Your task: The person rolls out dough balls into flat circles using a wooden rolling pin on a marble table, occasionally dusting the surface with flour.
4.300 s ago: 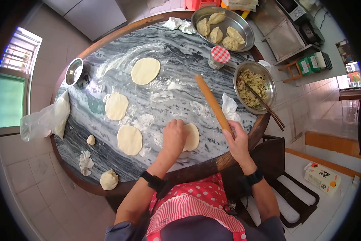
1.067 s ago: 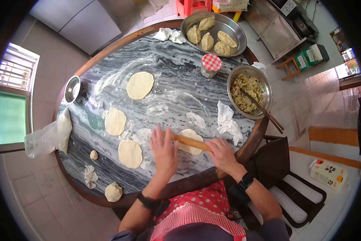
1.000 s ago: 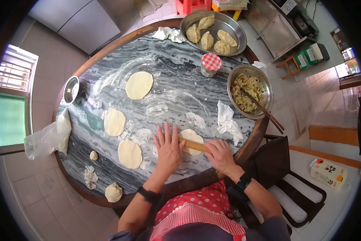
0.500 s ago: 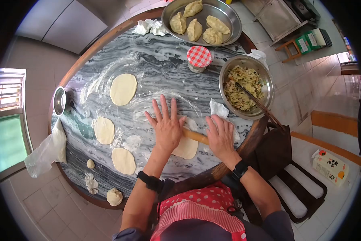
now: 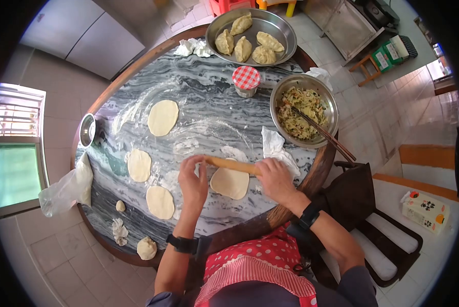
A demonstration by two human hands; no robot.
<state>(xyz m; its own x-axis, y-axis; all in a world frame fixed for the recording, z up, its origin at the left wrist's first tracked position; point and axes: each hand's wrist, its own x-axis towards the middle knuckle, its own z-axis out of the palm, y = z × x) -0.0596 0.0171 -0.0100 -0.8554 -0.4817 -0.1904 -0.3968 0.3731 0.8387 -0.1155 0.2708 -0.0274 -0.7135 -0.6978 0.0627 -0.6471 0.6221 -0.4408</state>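
A wooden rolling pin (image 5: 232,164) lies across the far edge of a flat dough round (image 5: 230,183) on the marble table. My left hand (image 5: 192,180) has its fingers curled at the pin's left end. At the other end, my right hand (image 5: 276,179) is closed over the wood, its fingertips partly hidden. Three more rolled dough rounds lie to the left: a larger one (image 5: 163,117) farther off, one (image 5: 139,165) in the middle and one (image 5: 160,202) nearer me. Loose flour dusts the marble around them.
Behind stand a steel tray (image 5: 212,51) with several dumplings, a jar (image 5: 246,81) with a checked lid, and a filling bowl (image 5: 333,110) with chopsticks. Dough lumps (image 5: 146,248), a small metal bowl (image 5: 87,130) and a plastic bag (image 5: 68,190) sit leftward. A white cloth (image 5: 276,147) lies right.
My left hand has gone from flat and spread to curled at the pin's left end. The pin has moved toward the dough round's far edge, uncovering more of it. The view has shifted slightly.
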